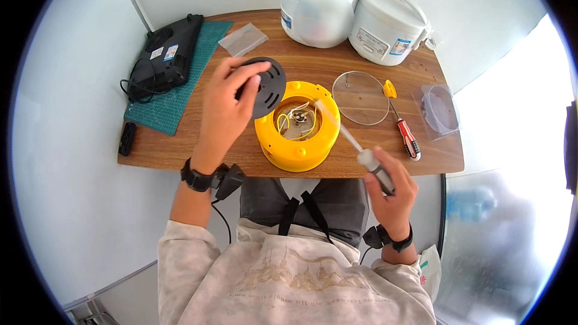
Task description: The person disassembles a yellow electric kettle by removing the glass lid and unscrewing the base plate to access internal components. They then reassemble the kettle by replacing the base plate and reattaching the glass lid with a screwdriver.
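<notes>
My left hand (232, 93) pinches a black round cover plate (272, 87) with slots, tilted above the left rim of a yellow round appliance body (295, 155). That body looks upside down, with loose wires (295, 121) and metal parts showing through its round opening. My right hand (392, 195) is closed around the grey-and-white handle of a screwdriver (368, 159). Its pale, blurred shaft points toward the right rim of the yellow body; I cannot tell whether the tip touches it.
Right of the body lie a glass lid (360, 99), a red-and-black screwdriver (407, 138) and a clear plastic piece (439, 109). Two white rice cookers (319, 12) stand behind. At left, a black appliance (168, 54) rests on a green cutting mat (159, 114), near a clear bag (243, 40).
</notes>
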